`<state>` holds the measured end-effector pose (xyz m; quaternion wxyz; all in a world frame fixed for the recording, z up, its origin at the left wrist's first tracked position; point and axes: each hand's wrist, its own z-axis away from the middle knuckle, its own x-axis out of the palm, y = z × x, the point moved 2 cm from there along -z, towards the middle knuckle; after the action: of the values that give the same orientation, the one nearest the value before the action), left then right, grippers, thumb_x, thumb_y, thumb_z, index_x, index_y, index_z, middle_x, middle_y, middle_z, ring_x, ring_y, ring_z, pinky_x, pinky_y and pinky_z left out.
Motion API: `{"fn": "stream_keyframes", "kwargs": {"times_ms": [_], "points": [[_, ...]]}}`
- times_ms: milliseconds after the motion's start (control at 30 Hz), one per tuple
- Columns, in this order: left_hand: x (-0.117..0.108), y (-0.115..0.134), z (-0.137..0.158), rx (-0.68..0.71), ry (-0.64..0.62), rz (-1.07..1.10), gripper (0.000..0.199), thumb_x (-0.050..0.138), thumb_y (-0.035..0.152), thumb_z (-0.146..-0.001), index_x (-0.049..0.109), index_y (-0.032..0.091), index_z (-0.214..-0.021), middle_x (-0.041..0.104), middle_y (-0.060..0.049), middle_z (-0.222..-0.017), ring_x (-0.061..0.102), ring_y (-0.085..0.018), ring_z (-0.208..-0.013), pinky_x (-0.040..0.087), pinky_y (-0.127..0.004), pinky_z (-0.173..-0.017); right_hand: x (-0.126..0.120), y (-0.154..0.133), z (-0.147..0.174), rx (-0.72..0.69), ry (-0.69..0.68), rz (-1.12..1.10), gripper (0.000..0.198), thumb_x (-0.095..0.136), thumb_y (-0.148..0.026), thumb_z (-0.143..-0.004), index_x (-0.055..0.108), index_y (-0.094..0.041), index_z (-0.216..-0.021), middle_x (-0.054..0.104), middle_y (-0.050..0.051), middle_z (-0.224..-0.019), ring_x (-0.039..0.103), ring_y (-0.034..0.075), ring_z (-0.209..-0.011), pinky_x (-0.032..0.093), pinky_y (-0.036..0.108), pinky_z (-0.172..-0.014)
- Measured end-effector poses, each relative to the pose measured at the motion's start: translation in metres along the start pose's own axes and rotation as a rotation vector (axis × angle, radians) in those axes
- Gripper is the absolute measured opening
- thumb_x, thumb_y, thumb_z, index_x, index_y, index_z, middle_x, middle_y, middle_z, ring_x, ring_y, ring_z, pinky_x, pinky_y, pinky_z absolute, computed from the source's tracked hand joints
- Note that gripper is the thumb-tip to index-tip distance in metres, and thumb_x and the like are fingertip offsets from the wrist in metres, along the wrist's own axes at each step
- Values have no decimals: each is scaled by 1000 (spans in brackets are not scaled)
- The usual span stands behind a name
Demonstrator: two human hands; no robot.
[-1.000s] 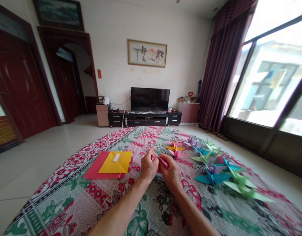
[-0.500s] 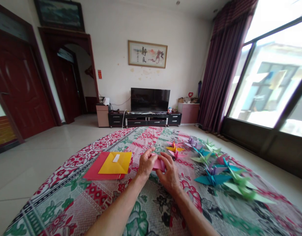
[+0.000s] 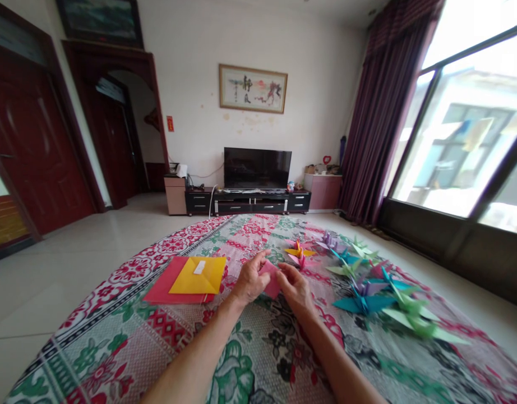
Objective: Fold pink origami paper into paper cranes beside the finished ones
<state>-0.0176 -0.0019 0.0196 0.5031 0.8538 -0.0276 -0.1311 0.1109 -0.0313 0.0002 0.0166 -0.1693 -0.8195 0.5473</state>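
Observation:
A small piece of folded pink paper (image 3: 272, 285) is held up between my two hands, over the middle of the cloth. My left hand (image 3: 250, 278) pinches its left edge between thumb and fingers. On the other side, my right hand (image 3: 295, 287) grips the right edge with its fingertips. Part of the paper is covered by my fingers. Just beyond my right hand sit a yellow paper crane (image 3: 299, 251) and a pink paper crane (image 3: 303, 260).
Yellow paper (image 3: 202, 280) with a white slip (image 3: 199, 267) lies over red paper (image 3: 160, 289) at the left. Several folded cranes, among them a blue crane (image 3: 365, 303) and a green crane (image 3: 418, 320), spread across the right. A flowered tablecloth (image 3: 174, 359) lies beneath everything.
The pink paper has turned so that more of its face shows below my fingers. My right hand has shifted slightly right, its fingers closer together. The view has tilted slightly.

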Motion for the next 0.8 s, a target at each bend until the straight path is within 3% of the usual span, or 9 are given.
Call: {"fn": "stream_keyframes", "kwargs": {"times_ms": [167, 333, 433, 567, 800], "points": [[1, 2, 1, -44, -27, -9, 59, 52, 10, -62, 49, 19, -121, 58, -1, -86, 53, -9, -62, 43, -19, -57, -3, -1, -1, 98, -71, -34, 38, 60, -49, -66, 66, -13, -77, 59, 0, -59, 48, 11, -50, 36, 21, -45], [1, 0, 4, -293, 26, 275, 58, 62, 20, -61, 49, 17, -118, 58, -1, -84, 52, -9, -60, 43, -21, -55, -5, 2, -1, 186, 48, -291, 38, 62, -49, -65, 62, -14, -79, 59, -1, -62, 47, 10, -50, 37, 21, -46], [3, 0, 6, -366, -20, 344, 42, 65, 27, -61, 60, 15, -101, 60, -1, -73, 53, -10, -58, 42, -22, -54, -3, 2, -1, 236, 51, -458, 34, 65, -47, -62, 59, -17, -78, 59, -2, -64, 50, 9, -52, 42, 21, -49], [3, -5, 6, -355, -6, 373, 20, 63, 31, -63, 65, 16, -76, 58, 1, -58, 49, -10, -52, 38, -21, -52, 0, -3, 2, 269, -15, -489, 31, 66, -43, -61, 60, -18, -79, 62, -1, -71, 54, 10, -55, 44, 22, -53], [-2, -7, 3, -299, 79, 321, 15, 59, 32, -65, 63, 17, -65, 51, 4, -49, 41, -8, -45, 32, -21, -46, 2, -1, 2, 243, -105, -303, 28, 63, -40, -64, 63, -15, -76, 59, -1, -62, 50, 10, -51, 40, 21, -49]]}}
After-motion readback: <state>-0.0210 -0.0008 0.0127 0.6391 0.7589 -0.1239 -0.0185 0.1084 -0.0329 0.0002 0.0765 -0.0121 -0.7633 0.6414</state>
